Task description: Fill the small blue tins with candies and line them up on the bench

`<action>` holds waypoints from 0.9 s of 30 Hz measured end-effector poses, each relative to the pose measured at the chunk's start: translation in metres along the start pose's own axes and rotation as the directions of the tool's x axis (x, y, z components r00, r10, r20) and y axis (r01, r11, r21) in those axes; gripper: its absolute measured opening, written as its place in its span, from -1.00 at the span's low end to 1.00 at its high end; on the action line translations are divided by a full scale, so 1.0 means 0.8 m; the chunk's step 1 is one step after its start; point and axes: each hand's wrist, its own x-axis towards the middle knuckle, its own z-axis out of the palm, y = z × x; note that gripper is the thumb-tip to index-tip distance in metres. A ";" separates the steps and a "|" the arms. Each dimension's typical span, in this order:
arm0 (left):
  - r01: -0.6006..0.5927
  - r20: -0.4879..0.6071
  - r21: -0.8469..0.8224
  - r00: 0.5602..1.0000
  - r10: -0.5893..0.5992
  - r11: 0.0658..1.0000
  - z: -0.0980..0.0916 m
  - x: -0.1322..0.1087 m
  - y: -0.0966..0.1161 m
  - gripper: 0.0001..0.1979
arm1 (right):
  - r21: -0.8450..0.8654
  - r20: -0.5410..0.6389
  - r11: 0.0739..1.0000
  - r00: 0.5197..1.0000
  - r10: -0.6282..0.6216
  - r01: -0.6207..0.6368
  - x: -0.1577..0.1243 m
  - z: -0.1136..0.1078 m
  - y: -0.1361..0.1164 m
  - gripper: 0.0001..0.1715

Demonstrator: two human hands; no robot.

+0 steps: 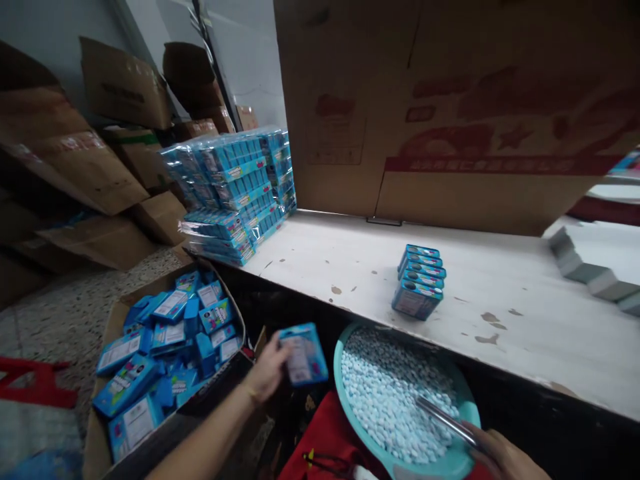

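Note:
My left hand (267, 370) is closed around a small blue box (303, 355), held in the air between a carton of loose blue boxes (160, 353) and a teal basin (465, 403). The basin is full of small white pellets (385, 393). My right hand (500, 453), at the basin's near right rim, grips a metal scoop handle (445, 420) that reaches into the pellets. On the white table (525, 313) above the basin stands a row of several small blue boxes (419, 280).
Shrink-wrapped packs of blue boxes (235, 193) are stacked at the table's left end. A large brown carton (450, 113) stands along the back. Grey blocks (595, 277) lie at the right. Flattened cartons (80, 153) lean against the wall on the left. A red stool (35, 383) is on the floor.

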 end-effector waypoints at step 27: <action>-0.198 0.262 0.437 0.961 0.087 0.877 0.100 0.067 -0.113 -0.54 | 0.140 -0.144 0.989 0.987 0.071 -0.051 0.030 0.038 -0.085 -0.60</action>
